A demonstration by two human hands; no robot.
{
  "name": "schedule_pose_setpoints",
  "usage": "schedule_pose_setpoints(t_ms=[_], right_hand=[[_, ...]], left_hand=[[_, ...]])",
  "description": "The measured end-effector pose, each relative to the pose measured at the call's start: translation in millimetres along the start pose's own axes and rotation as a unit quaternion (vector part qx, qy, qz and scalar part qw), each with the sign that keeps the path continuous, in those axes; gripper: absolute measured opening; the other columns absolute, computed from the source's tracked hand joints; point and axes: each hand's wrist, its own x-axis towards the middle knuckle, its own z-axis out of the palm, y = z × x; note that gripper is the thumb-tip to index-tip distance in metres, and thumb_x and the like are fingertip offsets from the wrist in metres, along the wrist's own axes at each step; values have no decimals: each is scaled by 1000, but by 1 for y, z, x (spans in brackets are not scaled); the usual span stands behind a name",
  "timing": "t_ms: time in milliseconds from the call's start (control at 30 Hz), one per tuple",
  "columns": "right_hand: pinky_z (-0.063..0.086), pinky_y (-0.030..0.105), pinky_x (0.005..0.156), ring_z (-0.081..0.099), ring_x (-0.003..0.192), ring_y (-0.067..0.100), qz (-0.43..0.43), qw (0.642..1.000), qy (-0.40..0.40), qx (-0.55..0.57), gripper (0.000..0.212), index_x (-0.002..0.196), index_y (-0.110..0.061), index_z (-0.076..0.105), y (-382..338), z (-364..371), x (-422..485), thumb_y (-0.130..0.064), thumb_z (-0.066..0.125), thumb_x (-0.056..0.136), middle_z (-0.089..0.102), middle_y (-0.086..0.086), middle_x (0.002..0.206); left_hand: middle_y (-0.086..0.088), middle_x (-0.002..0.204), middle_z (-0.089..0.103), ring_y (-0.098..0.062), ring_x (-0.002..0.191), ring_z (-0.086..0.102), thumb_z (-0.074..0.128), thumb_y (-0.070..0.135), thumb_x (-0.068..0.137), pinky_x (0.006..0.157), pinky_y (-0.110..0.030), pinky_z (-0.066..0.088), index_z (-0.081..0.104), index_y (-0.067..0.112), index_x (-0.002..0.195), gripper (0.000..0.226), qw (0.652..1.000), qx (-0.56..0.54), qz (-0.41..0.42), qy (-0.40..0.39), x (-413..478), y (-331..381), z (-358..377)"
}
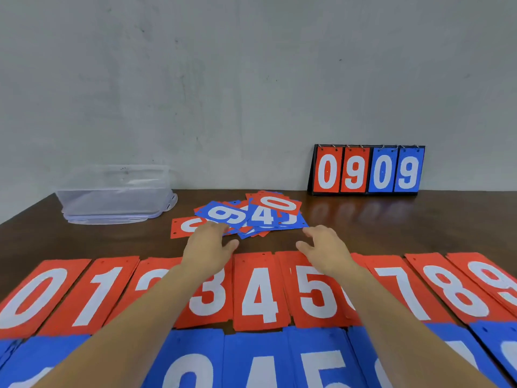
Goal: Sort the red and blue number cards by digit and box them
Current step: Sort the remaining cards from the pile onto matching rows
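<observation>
A loose heap of red and blue number cards (253, 215) lies mid-table, with a blue 9, a blue 4 and a red 0 on top. My left hand (208, 247) reaches to its near left edge, fingers straight, touching the cards. My right hand (326, 249) hovers open just right of the heap, holding nothing. In front of me runs a row of red card stacks (260, 295) showing 0 to 9, partly hidden by my arms. Below it lies a row of blue card stacks (257, 362).
A clear plastic box (114, 191) stands on its lid at the back left against the wall. A black flip scoreboard (366, 170) reading 0909 stands at the back right. Brown tabletop (391, 225) shows around the heap.
</observation>
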Motion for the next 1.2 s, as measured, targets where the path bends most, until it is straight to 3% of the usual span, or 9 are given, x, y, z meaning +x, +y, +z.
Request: schedule_pose_setpoints(t_ms=[267,467,633,833,933,1000,1067,1200], right_hand=[[46,33,93,44,117,19,17,998,4,-55,35,127,-11,50,2,14,61,-31,47,98,48,7,132],[29,42,110,26,136,28,1,986,-51,-158,65,151,-22,18,1,27,106,-56,32,98,23,11,150],[25,45,110,26,136,28,-17,967,-53,-250,66,145,-22,35,14,21,103,-64,24,95,27,12,149],[30,41,108,39,128,23,-11,971,-48,-232,58,130,-16,51,37,3,67,-57,26,98,45,8,139],[33,39,105,48,118,19,-10,975,-42,-216,52,123,-16,55,40,-5,49,-54,28,99,52,6,129],[36,37,100,50,111,18,-24,972,-45,-230,48,122,-17,56,41,-11,43,-50,28,100,54,7,122],[40,35,94,51,104,18,-34,971,-36,-232,43,118,-17,58,43,-17,42,-46,32,100,58,5,115],[44,32,91,51,108,18,22,983,16,-180,41,122,-19,58,46,-25,51,-48,47,95,60,3,116]], left_hand=[[-1,144,45,-19,133,37,49,44,96,112,-35,29,43,19,142,53,995,27,88,-40,46,27,35],[3,159,22,-19,146,15,33,50,100,117,-39,11,23,20,152,60,987,92,81,-108,61,45,50],[3,160,18,-18,145,15,22,52,101,117,-39,13,20,20,153,61,971,176,90,-132,61,44,47],[2,160,18,-19,146,16,19,49,102,114,-40,14,24,20,151,57,963,197,107,-151,49,52,45],[2,153,33,-19,140,28,21,46,103,112,-40,18,37,20,145,52,960,194,128,-158,37,60,42],[2,123,59,-16,116,49,24,42,103,106,-38,26,57,22,120,42,964,185,138,-135,29,64,36],[5,99,63,-14,94,54,27,34,104,101,-36,30,61,22,100,36,966,193,148,-91,26,65,27],[5,105,68,-13,96,60,44,32,99,97,-30,39,64,24,109,23,992,109,67,-24,36,59,23]])
